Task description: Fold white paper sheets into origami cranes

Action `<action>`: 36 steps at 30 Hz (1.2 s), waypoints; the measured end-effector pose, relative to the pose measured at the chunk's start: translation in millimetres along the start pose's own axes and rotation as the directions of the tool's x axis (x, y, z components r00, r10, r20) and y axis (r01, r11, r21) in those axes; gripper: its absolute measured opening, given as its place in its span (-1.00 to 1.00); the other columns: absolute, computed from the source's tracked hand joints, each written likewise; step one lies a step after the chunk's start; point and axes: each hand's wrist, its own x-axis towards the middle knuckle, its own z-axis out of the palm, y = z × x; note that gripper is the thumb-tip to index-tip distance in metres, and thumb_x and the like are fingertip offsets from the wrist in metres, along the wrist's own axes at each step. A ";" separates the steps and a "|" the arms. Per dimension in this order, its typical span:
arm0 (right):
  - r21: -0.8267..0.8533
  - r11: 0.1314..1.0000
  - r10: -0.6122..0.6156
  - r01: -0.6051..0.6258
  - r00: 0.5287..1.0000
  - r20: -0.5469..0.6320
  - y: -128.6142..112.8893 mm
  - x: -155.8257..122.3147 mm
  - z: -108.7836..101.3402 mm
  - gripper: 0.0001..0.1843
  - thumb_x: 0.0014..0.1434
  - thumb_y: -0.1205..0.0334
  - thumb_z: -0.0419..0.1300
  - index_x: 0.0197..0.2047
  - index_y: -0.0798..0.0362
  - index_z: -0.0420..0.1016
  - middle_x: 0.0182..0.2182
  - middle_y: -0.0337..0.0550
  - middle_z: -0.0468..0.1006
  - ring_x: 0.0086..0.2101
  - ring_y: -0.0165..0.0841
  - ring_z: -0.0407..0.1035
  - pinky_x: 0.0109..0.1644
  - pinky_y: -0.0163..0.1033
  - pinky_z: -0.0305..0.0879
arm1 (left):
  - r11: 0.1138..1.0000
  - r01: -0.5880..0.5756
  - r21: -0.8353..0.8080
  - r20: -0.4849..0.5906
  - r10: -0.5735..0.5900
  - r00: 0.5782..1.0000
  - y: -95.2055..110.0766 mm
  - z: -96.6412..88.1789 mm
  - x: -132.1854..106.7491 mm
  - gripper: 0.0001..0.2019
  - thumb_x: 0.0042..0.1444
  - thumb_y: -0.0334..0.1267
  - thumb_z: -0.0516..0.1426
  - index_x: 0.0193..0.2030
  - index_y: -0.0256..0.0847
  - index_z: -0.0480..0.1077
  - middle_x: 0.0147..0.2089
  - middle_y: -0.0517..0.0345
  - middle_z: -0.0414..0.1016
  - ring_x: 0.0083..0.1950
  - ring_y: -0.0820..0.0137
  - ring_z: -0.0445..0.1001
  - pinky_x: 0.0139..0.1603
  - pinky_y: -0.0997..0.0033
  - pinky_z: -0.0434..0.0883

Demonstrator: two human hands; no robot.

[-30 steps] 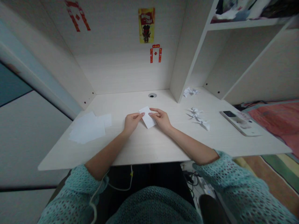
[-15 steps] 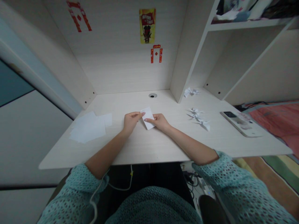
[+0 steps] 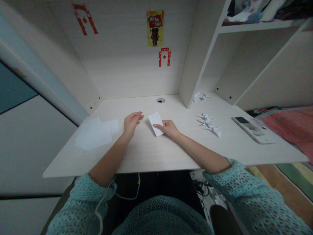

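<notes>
A folded piece of white paper (image 3: 155, 120), roughly a narrow rectangle, is held just above the middle of the desk. My right hand (image 3: 170, 128) grips its right side, the thumb lying on top and the other fingers underneath. To the left of the paper, apart from it, is my left hand (image 3: 132, 121); its fingers are loosely bent and apart, with nothing seen in them. Several folded white paper figures (image 3: 205, 121) lie on the desk to the right of my right hand.
White paper sheets (image 3: 94, 133) lie spread at the left of the desk (image 3: 146, 156). A phone (image 3: 253, 130) lies at the right. More folded paper (image 3: 200, 96) sits behind, beside the upright panel (image 3: 199, 65). A round cable hole (image 3: 160, 100) is near the back.
My left hand has let go of the paper and moved a little to the left. My right hand keeps its hold on the paper. The view has shifted slightly.
</notes>
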 end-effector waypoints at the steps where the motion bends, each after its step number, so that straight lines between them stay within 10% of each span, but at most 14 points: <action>1: 0.007 1.000 0.003 -0.003 1.000 -0.008 -0.5 0.3 0.2 -0.52 -0.20 -0.16 0.29 -0.55 0.17 0.42 -0.68 -0.25 0.32 -0.65 -0.52 0.08 -0.59 -0.38 -0.13 | 1.000 0.005 0.019 0.077 -0.006 0.997 -0.2 4.2 -3.5 -0.56 -0.10 0.06 0.19 -0.16 -0.20 0.47 -0.21 -0.02 0.56 -0.20 0.35 0.49 -0.38 0.51 0.26; 4: 0.021 1.000 -0.008 0.008 1.000 -0.010 -0.2 1.2 1.0 -0.51 -0.20 -0.17 0.28 -0.54 0.17 0.42 -0.68 -0.27 0.31 -0.65 -0.53 0.07 -0.58 -0.38 -0.13 | 0.997 0.007 0.075 0.203 -0.022 0.979 -1.1 16.2 -12.9 -0.61 -0.14 0.01 0.23 -0.24 -0.23 0.49 -0.31 0.03 0.55 -0.28 0.36 0.47 -0.42 0.50 0.23; 17: 0.005 0.998 -0.065 0.065 0.996 0.066 -5.9 -1.4 0.3 -0.56 -0.17 -0.09 0.29 -0.56 0.18 0.40 -0.66 -0.27 0.30 -0.62 -0.53 0.08 -0.56 -0.38 -0.10 | 1.000 -0.006 -0.022 0.158 0.009 0.987 -10.3 24.0 -17.2 -0.64 -0.07 0.06 0.18 -0.58 -0.22 0.37 -0.53 0.19 0.37 -0.47 0.49 0.28 -0.51 0.50 0.12; 28: -0.045 0.995 -0.081 0.084 0.995 0.065 -5.0 -0.1 -1.6 -0.54 -0.17 -0.12 0.28 -0.52 0.19 0.46 -0.64 -0.23 0.37 -0.61 -0.50 0.14 -0.55 -0.37 -0.04 | 0.997 -0.067 0.033 0.142 0.061 0.988 -8.6 21.6 -14.2 -0.61 -0.03 0.10 0.13 -0.56 -0.23 0.40 -0.52 0.14 0.42 -0.45 0.45 0.34 -0.50 0.48 0.15; 33: 0.012 0.999 -0.048 0.048 0.998 0.035 -6.4 -1.5 -1.9 -0.52 -0.18 -0.14 0.28 -0.51 0.19 0.46 -0.64 -0.22 0.37 -0.60 -0.49 0.14 -0.56 -0.37 -0.05 | 0.998 -0.047 -0.032 -0.077 0.045 0.996 -9.9 13.0 -5.1 -0.57 -0.02 0.16 0.08 -0.37 -0.22 0.46 -0.36 0.04 0.52 -0.38 0.42 0.43 -0.50 0.50 0.19; 36: 0.055 0.998 -0.025 0.026 0.999 -0.030 -8.1 -1.0 -2.3 -0.50 -0.20 -0.16 0.28 -0.49 0.19 0.45 -0.65 -0.24 0.34 -0.62 -0.49 0.11 -0.56 -0.37 -0.07 | 0.995 -0.081 0.058 0.065 0.077 0.995 -7.6 13.5 -7.7 -0.58 -0.02 0.13 0.10 -0.28 -0.21 0.49 -0.32 0.02 0.54 -0.34 0.39 0.44 -0.48 0.50 0.22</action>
